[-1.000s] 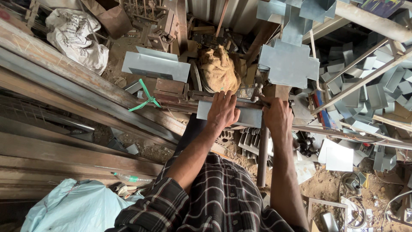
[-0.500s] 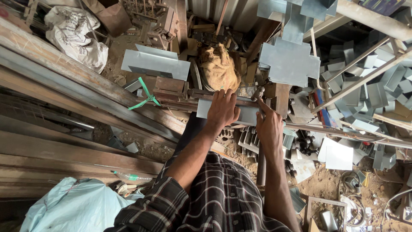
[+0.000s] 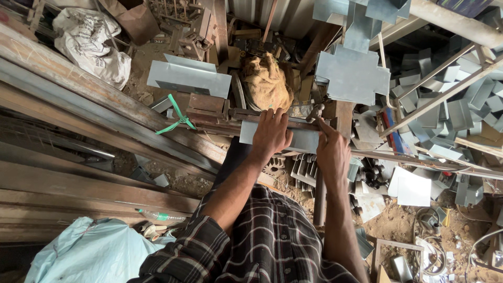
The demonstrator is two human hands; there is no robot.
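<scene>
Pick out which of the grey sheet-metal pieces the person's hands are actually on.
It is the flat grey sheet metal piece lying across the bench, pressed under the left hand with the right hand at its end. The cross-shaped piece and folded piece lie untouched.

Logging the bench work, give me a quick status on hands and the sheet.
Left hand flat on grey metal sheet. Right hand at its right end, beside the lever. Nothing in the way.
</scene>
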